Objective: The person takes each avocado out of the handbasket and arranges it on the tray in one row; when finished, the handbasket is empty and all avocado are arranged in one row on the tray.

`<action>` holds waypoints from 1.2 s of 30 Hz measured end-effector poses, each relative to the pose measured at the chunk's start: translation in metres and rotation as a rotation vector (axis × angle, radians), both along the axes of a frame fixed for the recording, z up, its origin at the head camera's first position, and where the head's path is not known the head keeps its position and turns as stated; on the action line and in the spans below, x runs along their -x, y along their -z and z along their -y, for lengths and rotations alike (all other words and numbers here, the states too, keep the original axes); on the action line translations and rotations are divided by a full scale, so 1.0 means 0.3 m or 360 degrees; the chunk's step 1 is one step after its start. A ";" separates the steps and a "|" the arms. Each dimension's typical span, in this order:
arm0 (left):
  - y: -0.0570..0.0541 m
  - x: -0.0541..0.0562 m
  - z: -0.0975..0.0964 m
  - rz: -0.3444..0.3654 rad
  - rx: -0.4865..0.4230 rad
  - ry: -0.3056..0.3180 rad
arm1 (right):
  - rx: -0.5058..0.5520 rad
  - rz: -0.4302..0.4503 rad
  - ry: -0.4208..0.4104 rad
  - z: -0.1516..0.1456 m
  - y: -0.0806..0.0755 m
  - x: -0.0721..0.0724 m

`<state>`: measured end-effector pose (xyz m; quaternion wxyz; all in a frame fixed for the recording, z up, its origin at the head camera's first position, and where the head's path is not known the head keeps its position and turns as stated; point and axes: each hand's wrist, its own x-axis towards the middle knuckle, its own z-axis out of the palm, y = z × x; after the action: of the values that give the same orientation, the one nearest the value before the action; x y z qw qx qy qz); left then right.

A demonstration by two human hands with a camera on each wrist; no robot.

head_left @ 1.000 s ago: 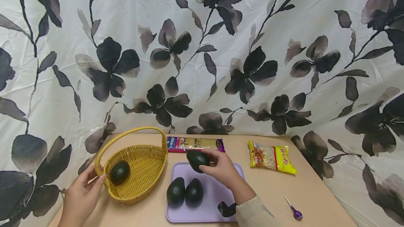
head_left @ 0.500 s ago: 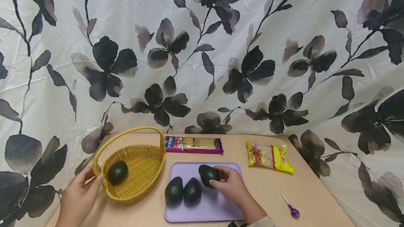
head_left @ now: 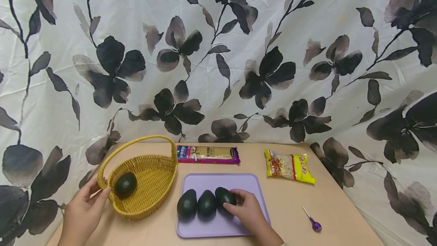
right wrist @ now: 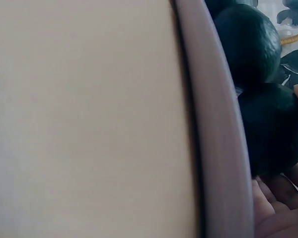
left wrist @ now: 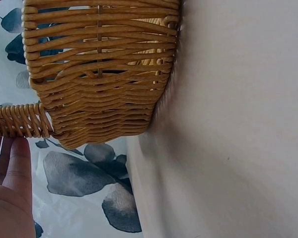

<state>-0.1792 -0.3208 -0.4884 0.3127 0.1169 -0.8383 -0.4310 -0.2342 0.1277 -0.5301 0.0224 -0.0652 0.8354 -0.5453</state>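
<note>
My right hand (head_left: pixel 246 207) grips a dark green avocado (head_left: pixel 224 197) at the right end of a row on the lilac tray (head_left: pixel 239 182). Beside it on the tray are a middle avocado (head_left: pixel 206 205) and a left avocado (head_left: pixel 187 204). The right wrist view shows the gripped avocado (right wrist: pixel 270 131) low over the tray, close against its neighbour. At the left, my left hand (head_left: pixel 83 210) pinches the base of the handle of a yellow wicker basket (head_left: pixel 153 185). Another avocado (head_left: pixel 125 185) lies inside the basket, near that hand.
A purple-ended noodle packet (head_left: pixel 209 155) lies behind the tray. To the right are a yellow food bag (head_left: pixel 289 165) and a purple-wrapped lollipop (head_left: pixel 315 224) on the beige table (head_left: pixel 290 204). A floral cloth (head_left: pixel 218 67) hangs behind the table.
My right hand has lowered the avocado from above the tray's back edge down beside the other two. The left hand has stayed on the basket handle. The head view has shifted slightly.
</note>
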 end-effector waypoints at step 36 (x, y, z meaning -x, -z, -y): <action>-0.003 0.004 0.007 -0.0020 0.0007 0.0030 | 0.0291 -0.0151 -0.0341 0.176 -0.221 0.055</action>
<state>-0.1803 -0.3229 -0.4874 0.3141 0.1055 -0.8384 -0.4328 -0.2506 0.0748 -0.4639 0.0349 -0.1815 0.7706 -0.6100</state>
